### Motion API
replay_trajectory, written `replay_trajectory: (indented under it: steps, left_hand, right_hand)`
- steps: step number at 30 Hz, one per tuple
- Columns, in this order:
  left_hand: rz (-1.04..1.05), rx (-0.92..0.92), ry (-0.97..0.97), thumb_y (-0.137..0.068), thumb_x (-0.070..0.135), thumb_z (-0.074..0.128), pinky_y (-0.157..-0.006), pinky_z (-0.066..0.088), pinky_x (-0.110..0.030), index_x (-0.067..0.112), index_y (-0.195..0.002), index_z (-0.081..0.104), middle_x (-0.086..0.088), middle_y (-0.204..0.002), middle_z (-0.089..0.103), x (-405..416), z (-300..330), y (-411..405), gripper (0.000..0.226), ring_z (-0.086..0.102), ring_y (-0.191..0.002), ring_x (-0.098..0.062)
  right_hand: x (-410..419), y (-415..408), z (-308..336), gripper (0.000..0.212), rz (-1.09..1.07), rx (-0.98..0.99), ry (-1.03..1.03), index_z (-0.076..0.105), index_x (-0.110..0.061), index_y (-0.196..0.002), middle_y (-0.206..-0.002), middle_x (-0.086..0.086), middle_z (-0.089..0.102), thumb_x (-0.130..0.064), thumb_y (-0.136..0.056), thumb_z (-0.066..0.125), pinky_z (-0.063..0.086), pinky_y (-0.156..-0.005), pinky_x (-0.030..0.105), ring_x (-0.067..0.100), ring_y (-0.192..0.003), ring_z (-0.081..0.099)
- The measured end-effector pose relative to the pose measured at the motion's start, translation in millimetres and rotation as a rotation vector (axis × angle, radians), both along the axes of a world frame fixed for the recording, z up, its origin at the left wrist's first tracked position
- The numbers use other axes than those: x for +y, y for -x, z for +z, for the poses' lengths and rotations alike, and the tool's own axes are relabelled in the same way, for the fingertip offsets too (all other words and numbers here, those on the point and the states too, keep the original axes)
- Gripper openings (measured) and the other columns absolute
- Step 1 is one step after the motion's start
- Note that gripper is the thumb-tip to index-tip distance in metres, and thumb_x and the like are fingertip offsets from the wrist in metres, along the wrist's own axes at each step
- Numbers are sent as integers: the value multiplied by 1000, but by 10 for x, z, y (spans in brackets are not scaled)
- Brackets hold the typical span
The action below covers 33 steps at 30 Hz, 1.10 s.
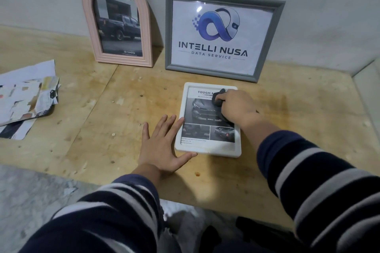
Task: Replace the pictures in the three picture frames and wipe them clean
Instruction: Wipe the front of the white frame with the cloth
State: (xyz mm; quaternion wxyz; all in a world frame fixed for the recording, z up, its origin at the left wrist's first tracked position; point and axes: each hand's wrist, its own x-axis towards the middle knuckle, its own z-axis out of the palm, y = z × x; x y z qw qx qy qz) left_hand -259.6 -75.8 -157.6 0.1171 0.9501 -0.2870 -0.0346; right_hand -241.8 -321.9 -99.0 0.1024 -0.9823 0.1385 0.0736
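A white rectangular picture frame (pixel 207 150) lies flat on the wooden board, holding a car leaflet. My right hand (pixel 236 107) grips a dark cloth (pixel 217 98) and presses it on the frame's upper right glass. My left hand (pixel 162 144) lies flat with straight fingers against the frame's left edge, thumb along its lower edge. A pink arched frame (pixel 118 16) with a pickup truck photo and a grey rectangular frame (pixel 223 35) with a blue logo print stand leaning on the wall behind.
A pile of torn and loose paper sheets (pixel 26 98) sits at the left of the wooden board (pixel 92 119). The grey wall (pixel 329 26) rises directly behind the frames. A marbled floor (pixel 30 201) shows below the board's front edge.
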Motion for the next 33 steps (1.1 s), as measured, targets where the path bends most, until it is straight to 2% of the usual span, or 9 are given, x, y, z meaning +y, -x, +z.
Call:
replay_trajectory:
  steps: [3,8,15,19,22,24,27,30,33]
  left_hand:
    - [5,0,-32,-68,90,25,-115,-3,-59,41,-152,5,11,-161,13,-10,17,5,100,0,-149,-11]
    - [10,4,-20,-67,90,23,-115,-2,-59,41,-152,7,10,-160,14,-13,42,18,99,2,-149,-12]
    - [20,-5,-26,-68,89,24,-116,-1,-59,40,-152,10,10,-160,16,-16,34,30,99,4,-149,-12]
    - [12,-2,-38,-68,90,20,-115,-1,-59,39,-152,8,9,-161,14,-27,44,53,100,2,-149,-13]
    - [1,5,-57,-67,89,18,-115,-2,-59,38,-153,6,8,-161,11,-26,70,22,100,0,-149,-13]
    - [-7,8,-59,-67,89,18,-115,-3,-59,38,-153,6,8,-161,11,-21,67,14,101,-1,-149,-13]
    - [-15,2,-36,-67,90,20,-115,-4,-59,37,-153,9,7,-161,14,-4,34,-1,101,2,-149,-14]
    - [-16,-17,-1,-68,90,25,-115,-1,-61,35,-152,16,5,-159,20,2,8,-21,101,8,-149,-15]
    - [-11,-27,8,-67,89,30,-114,2,-61,35,-152,19,4,-158,24,0,-14,-36,101,12,-148,-15]
  right_hand:
    - [89,191,-14,43,7,-2,4,69,-34,-103,-106,2,62,-4,-83,46,38,-63,29,25,-85,53]
    - [203,481,-68,35,91,12,-23,67,-33,-112,-111,1,59,-12,-89,51,42,-67,31,26,-99,54]
    - [343,775,-154,39,85,-17,-149,71,-34,-95,-99,-7,64,-6,-77,51,42,-65,25,21,-94,57]
    - [329,900,-30,39,-79,25,-455,70,-35,-81,-94,-16,69,-5,-74,45,51,-73,25,9,-82,62]
    - [147,727,87,29,-318,-148,-620,68,-33,-78,-98,-13,68,-13,-86,49,43,-79,25,9,-93,59]
    - [-35,554,183,24,-400,-261,-568,69,-31,-84,-98,-10,68,-19,-89,49,41,-74,25,13,-93,58]
    - [-290,248,284,34,-396,-310,-488,68,-29,-109,-106,-6,61,-13,-91,44,40,-71,23,15,-94,54]
    - [-436,-3,152,45,-317,-197,-392,66,-30,-118,-129,3,59,-6,-91,40,40,-88,22,25,-115,54]
    - [-412,24,-49,47,-269,-83,-341,67,-31,-117,-130,8,56,-4,-92,40,41,-104,36,32,-119,50]
